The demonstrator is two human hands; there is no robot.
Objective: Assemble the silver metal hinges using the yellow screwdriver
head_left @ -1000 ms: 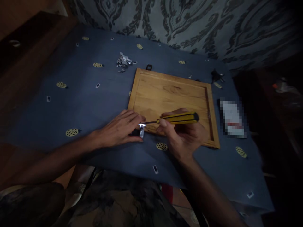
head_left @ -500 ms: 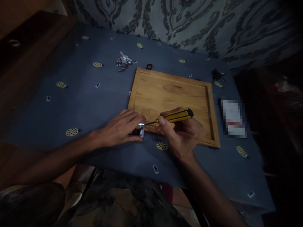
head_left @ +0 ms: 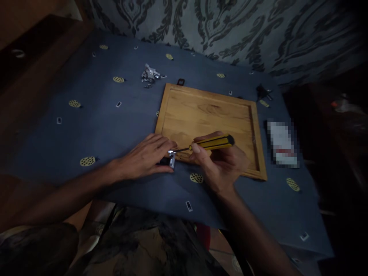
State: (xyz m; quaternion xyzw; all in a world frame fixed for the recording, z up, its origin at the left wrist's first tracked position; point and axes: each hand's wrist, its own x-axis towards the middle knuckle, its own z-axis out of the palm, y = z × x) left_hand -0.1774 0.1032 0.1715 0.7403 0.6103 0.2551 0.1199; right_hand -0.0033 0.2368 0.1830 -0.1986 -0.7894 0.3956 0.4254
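My right hand (head_left: 220, 163) is closed around the yellow-and-black handle of a screwdriver (head_left: 215, 142). Its thin shaft points left, with the tip at a shiny metal cabinet hinge (head_left: 171, 160) on the near left corner of a framed wooden door panel (head_left: 212, 115). My left hand (head_left: 151, 155) grips that hinge between thumb and fingers and rests against the panel corner. Fingers cover part of the hinge, and no screw can be made out at the tip. The panel lies flat with its recessed face up.
A blue patterned cloth (head_left: 94, 130) covers the table. Beyond the panel lie a heap of metal hinges and small hardware (head_left: 150, 73), a black clip-like piece (head_left: 181, 82) at the panel's far edge, and a dark object (head_left: 263, 93). A blurred-out package (head_left: 283, 143) is at right.
The screwdriver handle has turned a little in my right hand, and its end sits slightly lower. The left hand, hinge and panel hold nearly the same place.
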